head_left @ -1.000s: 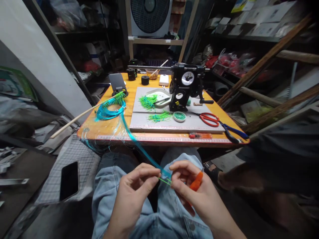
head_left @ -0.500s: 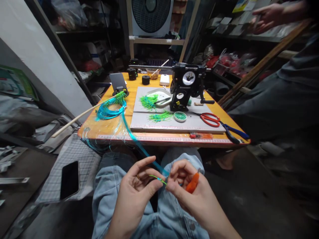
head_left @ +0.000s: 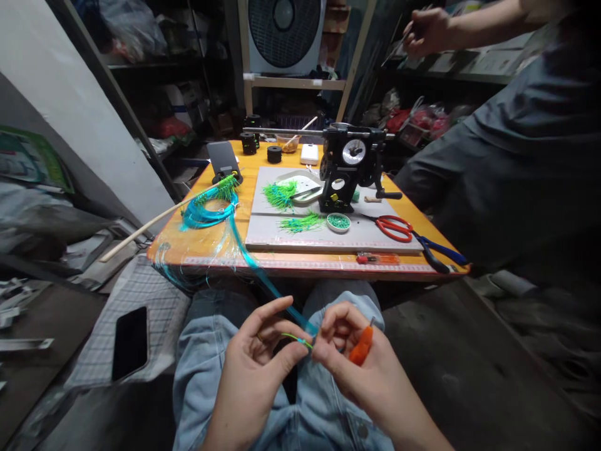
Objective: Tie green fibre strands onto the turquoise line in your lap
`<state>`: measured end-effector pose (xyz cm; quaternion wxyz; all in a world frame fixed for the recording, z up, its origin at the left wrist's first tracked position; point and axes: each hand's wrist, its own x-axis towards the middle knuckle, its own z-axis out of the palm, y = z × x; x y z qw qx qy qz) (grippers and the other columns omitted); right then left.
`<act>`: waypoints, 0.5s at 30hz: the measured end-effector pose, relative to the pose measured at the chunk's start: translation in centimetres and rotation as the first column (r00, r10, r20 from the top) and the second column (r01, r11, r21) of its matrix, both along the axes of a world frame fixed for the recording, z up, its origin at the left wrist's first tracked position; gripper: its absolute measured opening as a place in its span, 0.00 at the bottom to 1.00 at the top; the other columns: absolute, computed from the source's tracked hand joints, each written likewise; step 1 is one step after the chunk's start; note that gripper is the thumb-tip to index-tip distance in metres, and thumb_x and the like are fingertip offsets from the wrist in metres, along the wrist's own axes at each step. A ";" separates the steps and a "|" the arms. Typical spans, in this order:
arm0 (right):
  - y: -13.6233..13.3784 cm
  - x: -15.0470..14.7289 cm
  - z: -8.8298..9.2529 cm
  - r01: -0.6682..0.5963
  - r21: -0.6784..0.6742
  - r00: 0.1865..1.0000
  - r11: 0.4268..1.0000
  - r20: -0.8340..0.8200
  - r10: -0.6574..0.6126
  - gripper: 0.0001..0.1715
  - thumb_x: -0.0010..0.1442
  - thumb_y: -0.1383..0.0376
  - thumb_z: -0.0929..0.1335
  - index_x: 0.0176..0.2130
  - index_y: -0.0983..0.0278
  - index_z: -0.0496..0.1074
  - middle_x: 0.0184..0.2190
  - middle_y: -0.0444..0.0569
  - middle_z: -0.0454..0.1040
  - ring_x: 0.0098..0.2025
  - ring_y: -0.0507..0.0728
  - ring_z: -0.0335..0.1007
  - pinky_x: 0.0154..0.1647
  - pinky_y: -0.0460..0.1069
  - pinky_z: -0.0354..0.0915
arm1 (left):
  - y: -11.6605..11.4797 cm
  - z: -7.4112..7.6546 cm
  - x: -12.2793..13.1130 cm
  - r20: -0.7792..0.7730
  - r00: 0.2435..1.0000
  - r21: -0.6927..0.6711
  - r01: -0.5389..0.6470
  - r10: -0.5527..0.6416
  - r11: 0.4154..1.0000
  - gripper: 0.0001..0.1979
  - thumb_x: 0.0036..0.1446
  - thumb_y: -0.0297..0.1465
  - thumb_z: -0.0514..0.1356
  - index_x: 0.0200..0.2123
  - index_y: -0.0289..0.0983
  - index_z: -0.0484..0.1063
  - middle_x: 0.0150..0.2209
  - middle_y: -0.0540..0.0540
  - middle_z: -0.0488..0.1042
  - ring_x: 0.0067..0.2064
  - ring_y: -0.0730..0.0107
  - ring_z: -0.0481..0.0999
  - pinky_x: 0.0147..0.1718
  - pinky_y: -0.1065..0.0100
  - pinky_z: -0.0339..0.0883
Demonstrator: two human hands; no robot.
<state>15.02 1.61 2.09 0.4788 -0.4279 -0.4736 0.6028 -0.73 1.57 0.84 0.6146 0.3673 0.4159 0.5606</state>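
Over my lap, my left hand [head_left: 260, 360] pinches a thin bright green strand [head_left: 292, 336] with a small blue knot or bead on it. My right hand [head_left: 361, 357] meets it, thumb and forefinger closed at the strand's other end. An orange-handled tool [head_left: 360, 349] with a short metal tip is tucked in that right palm. A bundle of blue line [head_left: 263, 275] runs from the blue coil [head_left: 188, 218] on the table down behind my fingers. Green tufts [head_left: 280, 195] and a small dish of green beads [head_left: 342, 229] lie on the grey board [head_left: 282, 240].
A black hand-cranked machine [head_left: 339, 172] stands on the board. Red-handled scissors [head_left: 395, 230], blue-handled pliers [head_left: 444, 250] and an orange cutter [head_left: 382, 259] lie at the right. A wooden stick [head_left: 141, 233] juts off the left. A co-worker's hand [head_left: 429, 31] shows at upper right.
The co-worker at the right has moved leftward, the hand now farther in and holding a thin metal object. My hands keep nearly the same pinch on the green strand.
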 end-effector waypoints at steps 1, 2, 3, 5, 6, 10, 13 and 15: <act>0.0 0.0 0.0 -0.001 0.000 1.000 1.000 -0.001 0.001 0.17 0.59 0.57 0.75 0.35 0.62 0.66 0.26 0.39 0.64 0.27 0.47 0.57 0.27 0.41 0.57 | 0.0 0.0 0.0 -0.013 1.000 -0.001 0.000 0.000 1.000 0.21 0.50 0.25 0.70 0.48 0.39 0.76 0.29 0.50 0.83 0.34 0.71 0.82 0.36 0.76 0.74; 0.0 0.0 0.0 -0.004 -0.003 1.000 1.000 -0.004 0.004 0.17 0.58 0.57 0.75 0.35 0.62 0.66 0.26 0.39 0.64 0.26 0.47 0.57 0.27 0.41 0.56 | 0.0 0.1 0.0 -0.031 1.000 -0.002 -0.002 0.002 1.000 0.21 0.50 0.25 0.70 0.48 0.39 0.76 0.29 0.50 0.83 0.35 0.71 0.82 0.37 0.75 0.75; 0.0 0.0 -0.1 -0.002 -0.011 1.000 1.000 -0.010 0.002 0.17 0.58 0.57 0.75 0.35 0.62 0.66 0.26 0.39 0.64 0.26 0.47 0.57 0.26 0.41 0.56 | 0.0 0.1 0.1 -0.056 0.998 -0.001 -0.009 0.009 1.000 0.21 0.50 0.26 0.70 0.49 0.39 0.75 0.29 0.50 0.83 0.35 0.70 0.82 0.37 0.74 0.75; 0.1 0.0 -0.1 0.008 -0.025 1.000 1.000 -0.011 -0.008 0.17 0.58 0.56 0.75 0.35 0.61 0.66 0.26 0.39 0.64 0.26 0.48 0.57 0.26 0.42 0.57 | 0.1 0.0 0.1 -0.131 0.990 0.025 -0.039 0.042 0.999 0.22 0.50 0.27 0.70 0.49 0.39 0.75 0.30 0.49 0.83 0.36 0.68 0.82 0.39 0.72 0.75; 0.2 0.1 -0.1 0.015 -0.024 1.000 1.000 0.006 -0.014 0.17 0.58 0.56 0.75 0.35 0.61 0.67 0.26 0.39 0.65 0.27 0.48 0.59 0.27 0.43 0.58 | 0.0 0.0 0.1 -0.186 0.980 0.053 -0.055 0.064 0.997 0.22 0.50 0.27 0.70 0.50 0.39 0.75 0.29 0.49 0.83 0.36 0.67 0.82 0.40 0.70 0.75; 0.9 0.7 0.1 -0.041 0.063 0.973 0.997 0.229 0.025 0.10 0.60 0.58 0.73 0.37 0.61 0.73 0.29 0.44 0.72 0.31 0.52 0.67 0.33 0.46 0.64 | -0.1 -0.6 0.1 -0.439 0.882 0.221 -0.080 0.173 0.972 0.24 0.52 0.28 0.69 0.53 0.43 0.75 0.28 0.51 0.83 0.42 0.63 0.82 0.48 0.66 0.72; 1.4 1.0 0.2 -0.105 0.157 0.901 0.982 0.433 0.027 0.04 0.62 0.63 0.71 0.38 0.61 0.75 0.30 0.45 0.76 0.33 0.55 0.71 0.35 0.47 0.65 | 0.0 -1.5 0.2 -0.524 0.815 0.384 -0.032 0.247 0.923 0.24 0.56 0.28 0.66 0.56 0.49 0.73 0.31 0.52 0.83 0.41 0.64 0.82 0.47 0.68 0.72; 1.6 1.0 0.1 -0.133 0.240 0.842 0.962 0.539 -0.018 0.02 0.62 0.65 0.70 0.37 0.61 0.75 0.29 0.45 0.76 0.32 0.55 0.72 0.33 0.47 0.65 | 0.2 -2.4 0.3 -0.541 0.779 0.503 -0.003 0.317 0.864 0.24 0.60 0.28 0.63 0.58 0.51 0.71 0.31 0.52 0.82 0.39 0.64 0.82 0.46 0.69 0.72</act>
